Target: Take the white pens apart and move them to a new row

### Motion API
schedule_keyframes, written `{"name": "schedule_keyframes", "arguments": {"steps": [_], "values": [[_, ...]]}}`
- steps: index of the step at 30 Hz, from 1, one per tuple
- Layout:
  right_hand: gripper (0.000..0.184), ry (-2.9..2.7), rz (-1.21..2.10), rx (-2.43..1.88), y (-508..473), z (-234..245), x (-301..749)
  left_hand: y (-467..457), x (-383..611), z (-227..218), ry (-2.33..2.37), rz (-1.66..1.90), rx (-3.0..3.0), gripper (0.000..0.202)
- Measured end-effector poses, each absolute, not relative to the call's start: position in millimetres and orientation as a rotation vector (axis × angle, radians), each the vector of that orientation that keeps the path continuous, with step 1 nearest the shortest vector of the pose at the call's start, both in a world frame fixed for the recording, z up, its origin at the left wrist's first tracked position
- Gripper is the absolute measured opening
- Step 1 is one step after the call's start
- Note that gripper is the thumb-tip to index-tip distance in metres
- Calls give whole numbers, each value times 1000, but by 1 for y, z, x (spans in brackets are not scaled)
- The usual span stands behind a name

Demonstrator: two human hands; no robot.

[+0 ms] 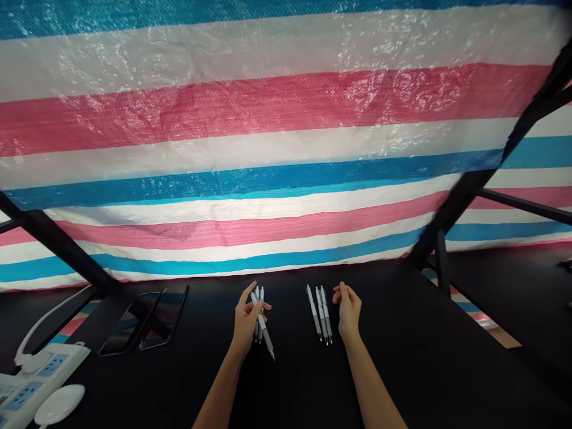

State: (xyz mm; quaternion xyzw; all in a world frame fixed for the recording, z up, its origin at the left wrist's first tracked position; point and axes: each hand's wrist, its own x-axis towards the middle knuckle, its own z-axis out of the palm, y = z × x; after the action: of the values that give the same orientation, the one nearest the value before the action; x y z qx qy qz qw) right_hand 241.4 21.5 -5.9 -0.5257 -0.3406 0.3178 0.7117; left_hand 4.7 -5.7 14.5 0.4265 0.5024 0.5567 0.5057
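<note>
My left hand (246, 322) is closed on a white pen (264, 330) that slants down to the right, tip low. Beneath and beside it two more white pens (260, 298) lie on the black table (304, 387). Three white pens (322, 313) lie side by side a little to the right. My right hand (347, 310) hovers just right of that group, fingers loosely curled and apart, holding nothing.
Two dark phones (147, 319) lie at the left of the table. A white power strip (31, 381) and a white mouse (59, 404) sit at the near left corner. A striped tarp (268, 149) hangs behind; black frame bars (469, 190) cross at both sides.
</note>
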Motion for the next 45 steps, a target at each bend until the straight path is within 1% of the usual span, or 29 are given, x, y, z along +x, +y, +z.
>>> {"name": "schedule_keyframes", "arguments": {"steps": [2, 8, 11, 19, 26, 29, 32, 37, 40, 45], "values": [[46, -808, 694, -1201, 29, -13, 246, -6, 5, 14, 1219, 1348, 1040, 75], [49, -1006, 780, -1190, 54, -17, 252, -6, 6, 14, 1250, 1337, 1100, 71], [48, -1015, 838, -1142, 60, -15, 257, -4, 5, 12, 1250, 1340, 1108, 70], [44, -993, 844, -1113, 57, -17, 259, -3, 4, 11, 1253, 1350, 1080, 68], [44, -1053, 835, -1133, 56, -18, 256, 1, 2, 6, 1207, 1357, 1032, 54], [43, -1064, 831, -1135, 55, -17, 256, 1, 2, 4, 1204, 1354, 1032, 52], [44, -1061, 825, -1143, 54, -14, 256, 0, 2, 7, 1222, 1371, 1027, 56], [45, -1061, 832, -1154, 54, -12, 255, -4, 4, 13, 1231, 1389, 1037, 75], [45, -1057, 836, -1156, 54, -13, 255, -4, 4, 14, 1240, 1389, 1051, 78], [42, -1063, 852, -1138, 54, -14, 255, -3, 4, 14, 1255, 1369, 1046, 76]]}}
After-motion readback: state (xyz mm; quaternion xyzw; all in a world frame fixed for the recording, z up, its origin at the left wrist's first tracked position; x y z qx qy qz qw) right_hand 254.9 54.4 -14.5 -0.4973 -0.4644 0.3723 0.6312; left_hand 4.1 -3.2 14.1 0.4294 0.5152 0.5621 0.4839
